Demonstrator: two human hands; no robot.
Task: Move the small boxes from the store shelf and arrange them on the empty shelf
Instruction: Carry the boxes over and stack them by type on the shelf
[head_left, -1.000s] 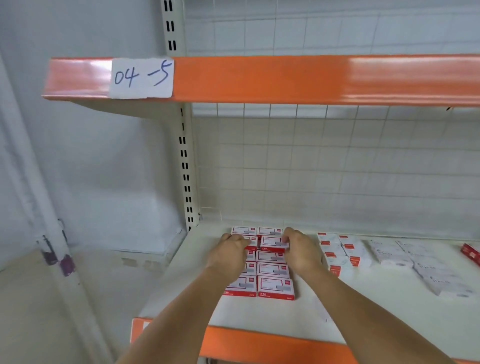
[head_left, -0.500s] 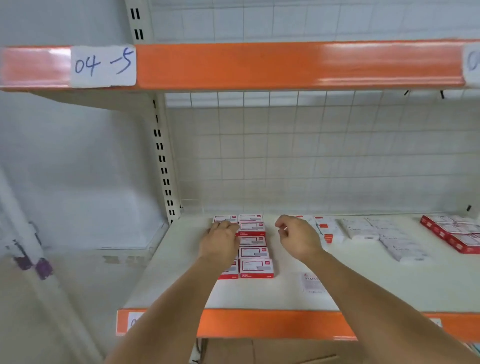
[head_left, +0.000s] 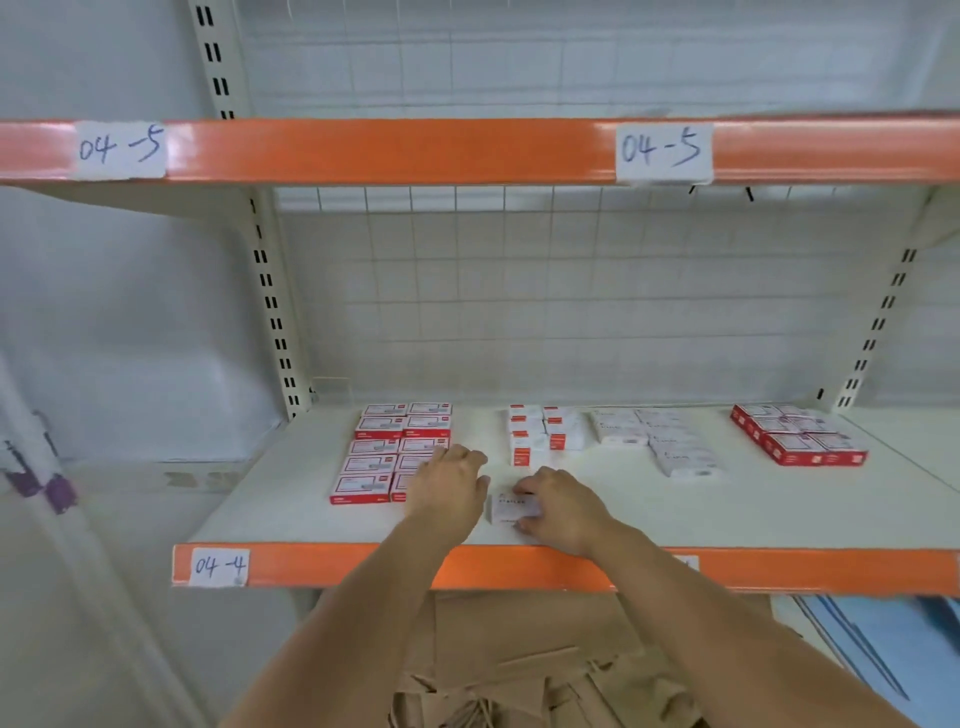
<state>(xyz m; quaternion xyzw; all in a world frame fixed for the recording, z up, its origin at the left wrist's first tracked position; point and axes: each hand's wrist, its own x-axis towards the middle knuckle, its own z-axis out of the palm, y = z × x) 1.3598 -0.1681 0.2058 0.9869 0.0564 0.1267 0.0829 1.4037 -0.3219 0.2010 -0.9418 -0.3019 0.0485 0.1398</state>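
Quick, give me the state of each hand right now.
Left hand: open, fingers resting on the red-and-white boxes, holding nothing.
Right hand: grip closed on the single white box.

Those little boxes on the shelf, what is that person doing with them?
A person is sorting small boxes on a store shelf. Their right hand grips a lone white box near the front edge. Their left hand rests open on a tidy block of red-and-white boxes. Farther along sit more groups: white boxes with red ends, plain white boxes, and another red group.
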